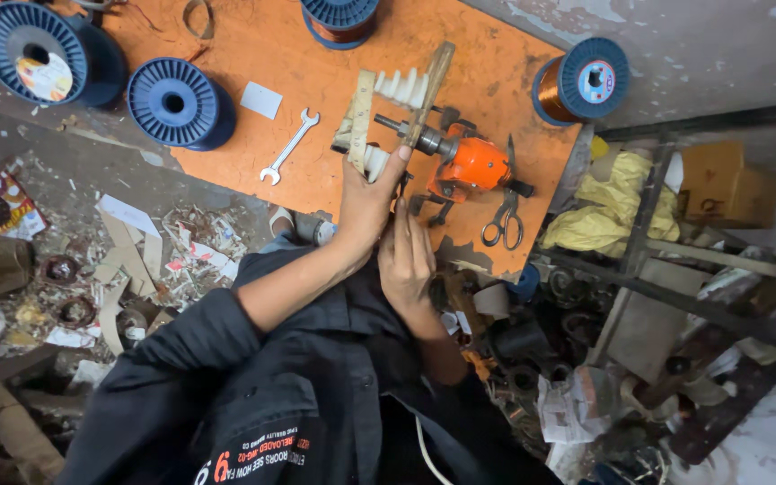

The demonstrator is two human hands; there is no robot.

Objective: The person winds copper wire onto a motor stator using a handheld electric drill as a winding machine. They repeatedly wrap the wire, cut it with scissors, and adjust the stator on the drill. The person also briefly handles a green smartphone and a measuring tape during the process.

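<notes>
My left hand (365, 198) is closed around a wooden coil former with white stepped blocks (394, 88), its thumb pressed on a wooden stick (430, 83) that lies across it. The former sits on the shaft of an orange hand winding machine (473, 164) fixed to the orange board (316, 81). My right hand (406, 260) lies just below, fingers stretched out flat against the left wrist, holding nothing that I can see.
Blue spools stand on the board: two at the left (172, 101) (33, 49), one with copper wire at the top (339, 18) and one at the right (586, 81). A spanner (287, 146), a white card (261, 100) and scissors (505, 211) lie there. A metal rack with yellow cloth (612, 202) stands right; scrap litters the floor.
</notes>
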